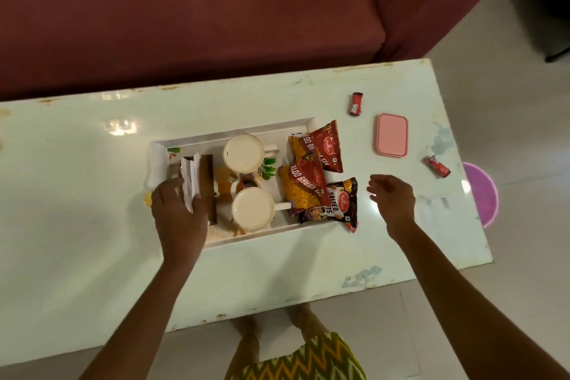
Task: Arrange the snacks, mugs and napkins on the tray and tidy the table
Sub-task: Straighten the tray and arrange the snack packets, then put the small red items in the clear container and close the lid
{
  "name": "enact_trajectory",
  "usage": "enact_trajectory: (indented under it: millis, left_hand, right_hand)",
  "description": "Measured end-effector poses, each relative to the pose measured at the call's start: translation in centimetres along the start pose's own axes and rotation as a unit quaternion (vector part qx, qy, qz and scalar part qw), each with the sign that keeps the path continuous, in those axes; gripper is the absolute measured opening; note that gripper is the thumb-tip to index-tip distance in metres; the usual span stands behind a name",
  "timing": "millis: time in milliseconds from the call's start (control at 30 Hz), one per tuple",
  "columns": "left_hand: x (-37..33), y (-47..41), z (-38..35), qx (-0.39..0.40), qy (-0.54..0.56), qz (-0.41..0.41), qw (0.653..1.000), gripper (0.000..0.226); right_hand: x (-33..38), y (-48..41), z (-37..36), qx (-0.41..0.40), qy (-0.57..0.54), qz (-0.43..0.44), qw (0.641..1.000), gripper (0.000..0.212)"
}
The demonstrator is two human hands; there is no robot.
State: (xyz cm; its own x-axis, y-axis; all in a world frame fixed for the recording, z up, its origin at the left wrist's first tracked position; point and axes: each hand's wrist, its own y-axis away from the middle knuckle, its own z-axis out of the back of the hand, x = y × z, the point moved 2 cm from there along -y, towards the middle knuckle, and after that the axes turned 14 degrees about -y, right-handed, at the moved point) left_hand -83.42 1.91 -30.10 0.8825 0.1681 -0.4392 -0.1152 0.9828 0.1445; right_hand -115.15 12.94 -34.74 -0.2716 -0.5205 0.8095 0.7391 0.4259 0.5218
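Tray (234,129) sits about mid-table, a white rectangle with its long side running roughly 9 to 3 o'clock, tilted a bit so the right end is further away. Two cream mugs (252,209) stand in the middle of it, one behind the other; the near one's handle points to 3 o'clock. At the tray's 3 o'clock end three snack packets (303,188) are piled overlapping, with the black peanut one hanging over the near right corner. At the 9 o'clock end there's a brown napkin holder (207,185) with white napkins (189,185) in it.

Left hand (180,219) is down on the napkins, fingers closed around them. Right hand (393,200) hovers loose and open just right of the packets, touching nothing.

Off toward 2 o'clock from the tray: a small red wrapper (355,104), a pink lid (392,135), and another red wrapper (437,166) near the table's right edge, all well apart from each other.

Table (92,225) is glossy pale white with chipped edges. A maroon sofa (185,9) runs along the far side, light floor tiles, and a purple stool (482,191) peeks out at the right edge
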Motion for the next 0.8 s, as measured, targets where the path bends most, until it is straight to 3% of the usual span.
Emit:
enact_trajectory:
  millis: [167, 300, 400, 500, 667, 800]
  left_hand:
    - [-2.4, 3.3, -1.1, 0.019, 0.001, -0.089, 0.996, 0.031]
    - [-4.2, 5.5, -2.1, 0.031, -0.036, -0.12, 0.992, 0.037]
    - [-5.7, 7.2, -3.0, 0.019, -0.037, -0.115, 0.993, 0.037]
    - [-7.5, 8.8, -4.5, 0.012, -0.043, -0.09, 0.995, 0.036]
    - [-10.6, 11.6, -7.0, -0.014, -0.052, -0.058, 0.997, 0.035]
    - [-12.2, 13.1, -8.8, -0.002, -0.072, -0.055, 0.996, 0.032]
  right_hand:
    - [-5.0, 2.8, 2.5, -0.001, 0.099, 0.056, 0.993, 0.019]
    - [-8.1, 3.4, 3.3, 0.026, 0.121, 0.06, 0.991, 0.038]
    - [-9.1, 2.7, 3.3, 0.08, 0.212, 0.104, 0.968, 0.045]
    - [-9.0, 1.3, 3.3, 0.14, 0.292, 0.161, 0.932, 0.039]
    - [-8.8, -0.3, 2.2, 0.199, 0.362, 0.207, 0.887, 0.04]
    - [-8.8, -0.7, 1.1, 0.193, 0.366, 0.203, 0.888, 0.03]
